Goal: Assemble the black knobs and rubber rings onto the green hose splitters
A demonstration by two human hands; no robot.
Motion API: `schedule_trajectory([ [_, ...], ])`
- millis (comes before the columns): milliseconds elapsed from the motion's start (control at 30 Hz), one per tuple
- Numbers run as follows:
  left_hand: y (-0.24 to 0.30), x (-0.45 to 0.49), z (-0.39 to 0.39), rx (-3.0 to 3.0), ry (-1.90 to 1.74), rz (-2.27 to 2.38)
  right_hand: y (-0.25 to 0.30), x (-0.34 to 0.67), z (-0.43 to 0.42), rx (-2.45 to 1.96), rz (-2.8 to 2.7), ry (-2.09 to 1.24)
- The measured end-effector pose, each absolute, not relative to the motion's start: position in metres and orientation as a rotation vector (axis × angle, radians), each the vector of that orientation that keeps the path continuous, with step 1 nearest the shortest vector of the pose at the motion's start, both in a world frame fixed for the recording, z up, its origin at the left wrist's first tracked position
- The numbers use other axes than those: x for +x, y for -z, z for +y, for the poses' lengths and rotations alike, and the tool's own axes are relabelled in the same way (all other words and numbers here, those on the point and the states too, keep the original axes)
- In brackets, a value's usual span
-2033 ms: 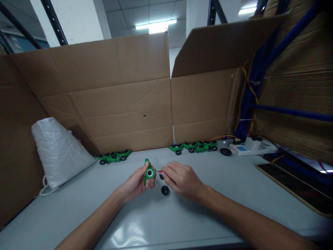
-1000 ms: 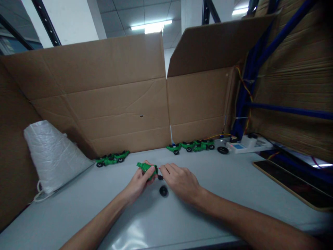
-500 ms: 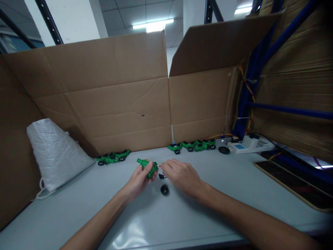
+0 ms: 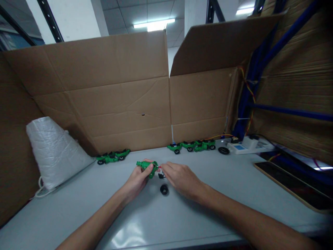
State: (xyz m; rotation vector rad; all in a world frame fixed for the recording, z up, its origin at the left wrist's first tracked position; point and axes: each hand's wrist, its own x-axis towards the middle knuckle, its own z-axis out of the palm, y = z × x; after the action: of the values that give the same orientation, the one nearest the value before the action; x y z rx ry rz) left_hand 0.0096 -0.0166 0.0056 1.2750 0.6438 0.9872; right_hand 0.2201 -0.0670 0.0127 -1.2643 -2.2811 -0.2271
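Observation:
A green toy vehicle body point(image 4: 142, 164) is pinched between the thumb and fingers of my left hand point(image 4: 139, 178), held above the table. My right hand point(image 4: 180, 178) closes around a thin screwdriver point(image 4: 159, 167). Only a little red and a short metal shaft of it show, and its tip meets the right end of the green body. Just below the fingertips lies a small black part point(image 4: 161, 176), and nearer to me rests a black toy wheel point(image 4: 164, 189).
Green toy vehicles stand along the cardboard wall at the left point(image 4: 113, 158) and right point(image 4: 191, 146). A black ring point(image 4: 223, 150) lies beside a white power strip point(image 4: 241, 147). A silvery padded bag point(image 4: 56, 152) leans at the left; a dark flat panel point(image 4: 293, 185) lies at the right.
The green body has turned slightly in my left hand and sits more level. My right hand has shifted a little, with the screwdriver still against the body.

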Motion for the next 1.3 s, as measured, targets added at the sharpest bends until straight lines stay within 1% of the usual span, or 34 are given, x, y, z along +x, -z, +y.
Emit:
schedule_trajectory([
  [133,-0.002,0.005,-0.013,1.38,-1.005,0.669,-0.01,0.221,-0.063,-1.217,-2.217,0.017],
  [367,-0.003,0.004,-0.013,1.6,-1.062,0.676,-0.014,0.219,-0.065,-1.215,-2.131,-0.19],
  [467,-0.006,0.005,-0.013,1.712,-1.116,0.704,-0.016,0.216,-0.067,-1.211,-2.041,-0.423],
  [600,-0.007,0.005,-0.012,1.685,-1.12,0.8,-0.01,0.21,-0.063,-1.147,-1.818,-0.753],
  [800,-0.008,0.01,-0.02,1.615,-1.076,0.77,0.005,0.2,-0.055,-1.126,-1.634,-0.944],
  [1133,-0.002,0.005,-0.011,1.562,-1.04,0.801,0.005,0.206,-0.053,-1.115,-1.663,-0.778],
  [1233,-0.006,0.004,-0.011,1.649,-1.093,0.847,-0.002,0.217,-0.051,-1.216,-1.875,-0.602],
  [1300,-0.007,0.003,-0.01,1.694,-1.132,0.876,-0.006,0.225,-0.051,-1.362,-2.022,-0.4],
])
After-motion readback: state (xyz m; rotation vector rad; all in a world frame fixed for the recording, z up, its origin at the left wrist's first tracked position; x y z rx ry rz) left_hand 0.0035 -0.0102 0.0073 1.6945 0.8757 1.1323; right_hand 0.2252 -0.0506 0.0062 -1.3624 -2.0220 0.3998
